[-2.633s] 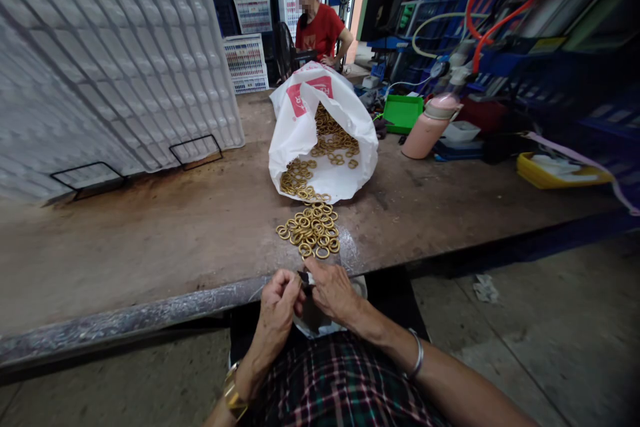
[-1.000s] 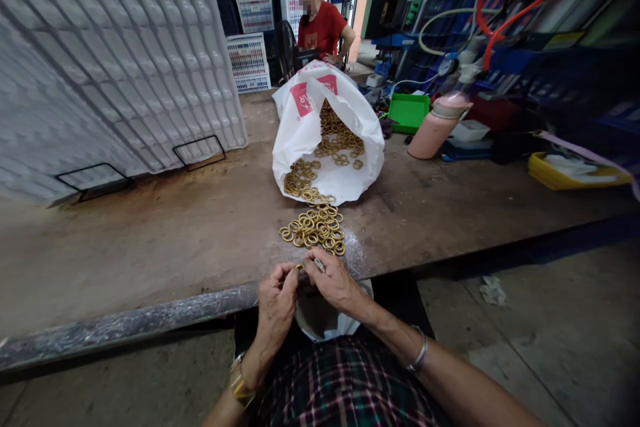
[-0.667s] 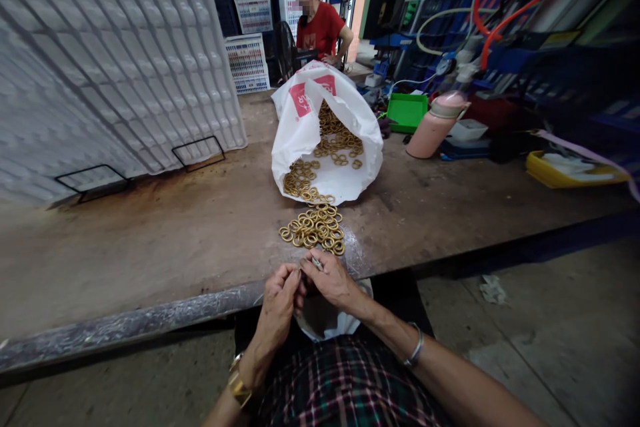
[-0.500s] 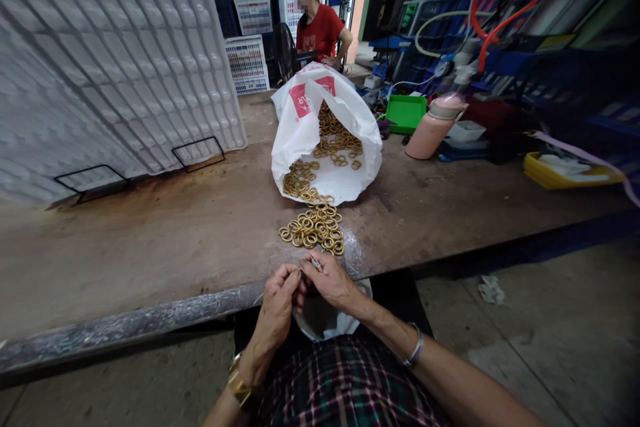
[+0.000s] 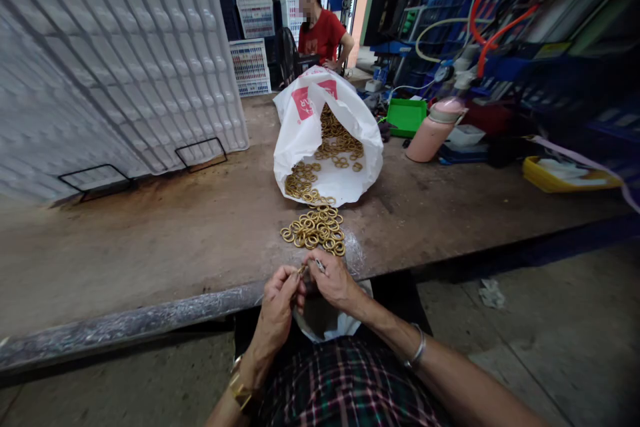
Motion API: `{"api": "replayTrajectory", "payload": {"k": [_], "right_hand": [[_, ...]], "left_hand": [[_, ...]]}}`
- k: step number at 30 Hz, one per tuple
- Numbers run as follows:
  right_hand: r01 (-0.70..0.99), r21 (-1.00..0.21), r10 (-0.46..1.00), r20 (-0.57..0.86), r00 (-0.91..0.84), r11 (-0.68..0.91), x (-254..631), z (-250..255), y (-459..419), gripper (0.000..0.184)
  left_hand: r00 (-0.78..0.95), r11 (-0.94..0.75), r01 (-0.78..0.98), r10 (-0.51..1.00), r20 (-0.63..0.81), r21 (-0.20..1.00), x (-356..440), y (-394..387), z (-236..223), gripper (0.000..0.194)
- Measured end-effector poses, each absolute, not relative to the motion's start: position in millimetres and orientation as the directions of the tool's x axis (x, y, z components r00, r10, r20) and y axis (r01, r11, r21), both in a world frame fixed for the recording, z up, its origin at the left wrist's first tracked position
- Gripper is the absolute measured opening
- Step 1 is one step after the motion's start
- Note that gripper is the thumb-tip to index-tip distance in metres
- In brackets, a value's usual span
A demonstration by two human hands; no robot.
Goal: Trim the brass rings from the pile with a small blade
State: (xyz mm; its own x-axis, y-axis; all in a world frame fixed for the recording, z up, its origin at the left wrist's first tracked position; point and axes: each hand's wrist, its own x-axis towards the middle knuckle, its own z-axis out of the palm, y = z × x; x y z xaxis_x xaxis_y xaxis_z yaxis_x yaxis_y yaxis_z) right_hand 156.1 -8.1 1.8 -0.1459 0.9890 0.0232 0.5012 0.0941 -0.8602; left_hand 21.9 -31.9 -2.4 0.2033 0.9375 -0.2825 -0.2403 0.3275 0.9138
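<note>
My left hand (image 5: 280, 293) is closed in a pinch on a small brass ring (image 5: 301, 269), of which only the edge shows between the fingertips. Close beside it, my right hand (image 5: 331, 281) is closed around a small silvery metal tool (image 5: 320, 266); fingers cover most of it, so its kind is unclear. Both hands meet just over the table's front edge. Beyond them lies a loose pile of brass rings (image 5: 315, 228). Behind the pile, a white plastic bag (image 5: 330, 180) with red print rests on its side, its mouth facing me and many more rings inside.
Stacked white ribbed trays (image 5: 150, 47) stand at the left behind black wire holders (image 5: 200, 153). To the right are a green tray (image 5: 407, 117), a pink bottle (image 5: 433, 133) and a yellow tray (image 5: 555, 177). A person in a red shirt (image 5: 325, 37) is behind the table (image 5: 175, 233).
My right fingertips have shifted slightly, and the ring's edge now shows between my hands. The ring pile and the bag lie as before.
</note>
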Motion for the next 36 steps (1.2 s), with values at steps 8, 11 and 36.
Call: {"api": "replayTrajectory", "payload": {"k": [8, 11, 36], "right_hand": [[0.773, -0.583, 0.958, 0.034, -0.284, 0.250, 157.4, -9.4, -15.7, 0.027], [0.796, -0.546, 0.953, 0.013, -0.304, 0.261, 156.9, -8.1, -15.3, 0.029], [0.904, -0.416, 0.995, 0.053, -0.088, 0.102, 170.4, -3.0, -10.3, 0.021]], "left_hand": [[0.178, 0.283, -0.168, 0.951, -0.253, 0.944, 20.7, -30.8, -3.9, 0.027], [0.165, 0.270, -0.119, 0.954, -0.250, 0.955, 21.9, -31.3, -3.2, 0.027], [0.180, 0.409, -0.568, 0.908, -0.378, 0.714, 14.9, -33.8, 14.1, 0.026]]}}
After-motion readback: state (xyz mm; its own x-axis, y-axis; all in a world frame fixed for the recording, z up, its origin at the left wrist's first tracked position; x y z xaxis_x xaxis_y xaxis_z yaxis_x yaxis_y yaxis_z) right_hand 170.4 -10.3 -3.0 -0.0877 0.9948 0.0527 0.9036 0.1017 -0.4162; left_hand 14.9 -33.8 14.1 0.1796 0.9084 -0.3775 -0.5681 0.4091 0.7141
